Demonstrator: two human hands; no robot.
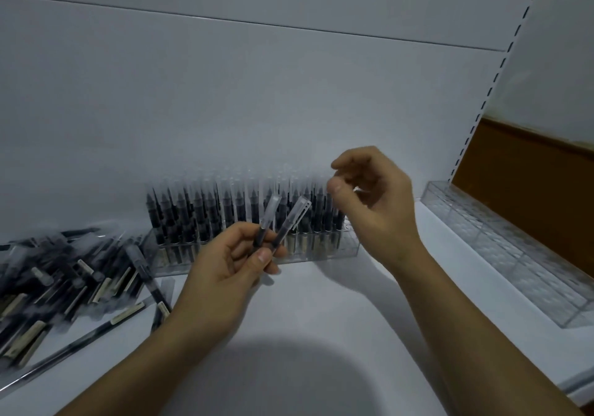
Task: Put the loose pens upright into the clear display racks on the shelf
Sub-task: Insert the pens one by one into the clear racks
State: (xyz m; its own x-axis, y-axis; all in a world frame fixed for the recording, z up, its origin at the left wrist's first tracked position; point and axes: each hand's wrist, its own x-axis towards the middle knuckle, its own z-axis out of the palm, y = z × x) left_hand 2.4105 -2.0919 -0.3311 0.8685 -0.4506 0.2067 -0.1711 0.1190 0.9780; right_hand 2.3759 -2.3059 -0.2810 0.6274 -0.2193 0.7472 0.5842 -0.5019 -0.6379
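our left hand (231,264) pinches two clear-capped pens (266,221) between thumb and fingers, caps up, in front of the filled rack (321,251). our right hand (376,203) hovers over that rack's right end, fingers loosely curled, gripping nothing. loose pens (64,280) lie heaped at left, and an empty rack (501,255) stands at right.

The pens (64,274) are black with clear caps and cream labels, the shelf (321,319) and back wall (225,94) white, the racks (321,253) clear, the right rack (501,255) gridded with holes, the post (501,84) white with dark slots, the side panel (530,197) brown.
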